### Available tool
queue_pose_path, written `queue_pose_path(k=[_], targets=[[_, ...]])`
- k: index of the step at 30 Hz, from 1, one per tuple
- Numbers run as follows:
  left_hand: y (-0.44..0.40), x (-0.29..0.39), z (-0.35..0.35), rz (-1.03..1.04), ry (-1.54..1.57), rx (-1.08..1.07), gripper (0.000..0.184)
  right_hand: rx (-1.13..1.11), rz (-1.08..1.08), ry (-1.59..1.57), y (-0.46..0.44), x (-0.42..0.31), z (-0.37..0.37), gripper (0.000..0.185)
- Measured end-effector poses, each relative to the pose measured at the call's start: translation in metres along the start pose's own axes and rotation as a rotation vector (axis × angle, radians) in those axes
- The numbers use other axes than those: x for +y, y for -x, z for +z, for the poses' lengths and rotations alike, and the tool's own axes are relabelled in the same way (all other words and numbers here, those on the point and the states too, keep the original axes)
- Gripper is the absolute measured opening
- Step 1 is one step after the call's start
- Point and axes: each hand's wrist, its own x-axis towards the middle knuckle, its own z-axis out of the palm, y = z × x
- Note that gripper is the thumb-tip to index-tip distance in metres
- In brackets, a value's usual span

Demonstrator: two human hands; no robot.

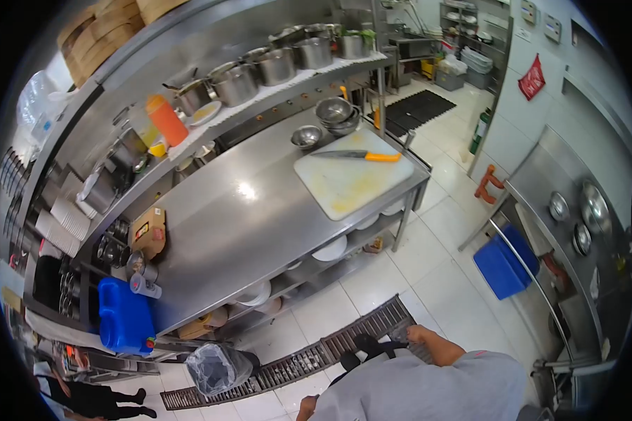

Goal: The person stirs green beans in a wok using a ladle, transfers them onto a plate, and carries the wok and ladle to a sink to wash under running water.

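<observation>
My right hand [418, 335] is held out in front of my grey shirt, over the floor drain. Its fingers look curled closed, and a dark strip reaches up to it; whether it grips the strip is not clear. Low at the frame's bottom edge, my left hand [307, 407] shows only in part beside the shirt, its fingers mostly hidden. Between the hands are dark shapes that look like my shoes [366, 344]. Ahead on the steel table [225, 203] lies a white cutting board [351, 186] with a yellow-handled knife [383, 157] across its far side.
Metal bowls [336, 112] stand behind the board. Pots [277, 67] and an orange bottle [167, 121] line the shelf. A blue jerrycan [125, 316] and bagged bin [218, 370] are at left. A drain grate [295, 361] crosses the floor. Another person [91, 393] stands lower left.
</observation>
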Motion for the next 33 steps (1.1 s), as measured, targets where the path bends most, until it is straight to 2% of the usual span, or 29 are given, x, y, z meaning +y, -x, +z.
queue_pose_path(k=[3,5,9,11,12,13,15,17,18,19,21,22,24,26,28,29,33], targets=[[0.003,0.009,-0.009,-0.054,-0.021,-0.064,0.037,0.053,-0.121,0.052,0.03,0.021,0.055,0.026],[-0.001,0.024,-0.013,-0.076,-0.03,-0.097,0.036,-0.083,0.187,-0.133,0.059,0.018,0.056,0.027],[-0.009,0.079,-0.016,-0.09,-0.026,-0.131,0.035,-0.135,0.322,-0.248,0.095,0.026,0.049,0.026],[-0.018,0.117,-0.014,-0.065,-0.018,-0.138,0.035,-0.043,0.403,-0.395,0.08,0.065,0.069,0.028],[-0.022,0.136,-0.012,-0.049,-0.007,-0.142,0.035,-0.045,0.4,-0.396,0.07,0.088,0.079,0.028],[-0.027,0.153,-0.008,-0.017,-0.03,-0.126,0.035,0.026,0.206,-0.381,0.059,0.113,0.088,0.034],[-0.064,0.178,0.004,0.014,-0.032,-0.099,0.035,0.092,-0.003,-0.346,0.049,0.141,0.082,0.047],[-0.092,0.207,0.014,0.317,-0.331,-0.175,0.04,0.225,0.381,-0.663,0.042,0.159,0.062,0.045],[-0.101,0.223,0.023,0.312,-0.309,-0.165,0.04,0.312,0.345,-0.572,0.04,0.181,0.061,0.042],[-0.106,0.239,0.036,0.293,-0.36,-0.097,0.042,0.331,0.374,-0.615,0.043,0.2,0.057,0.041],[-0.127,0.289,0.061,0.283,-0.412,-0.034,0.044,0.356,0.409,-0.815,0.049,0.245,0.028,0.043],[-0.135,0.306,0.072,0.411,-0.522,-0.058,0.044,0.344,0.426,-0.826,0.06,0.263,0.014,0.043],[-0.102,0.372,0.101,0.095,-0.323,-0.12,0.046,0.396,0.424,-0.554,0.084,0.302,-0.019,0.046],[-0.095,0.435,0.126,0.369,-0.563,-0.13,0.048,0.452,0.495,-0.622,0.096,0.331,-0.071,0.047],[-0.095,0.494,0.152,0.394,-0.54,-0.075,0.048,0.588,0.398,-0.504,0.094,0.357,-0.12,0.046],[-0.095,0.518,0.164,0.411,-0.497,-0.011,0.048,0.602,0.364,-0.539,0.09,0.363,-0.151,0.046],[-0.078,0.649,0.194,0.552,-0.476,-0.033,0.05,0.645,0.158,-0.711,0.065,0.358,-0.311,0.045]])
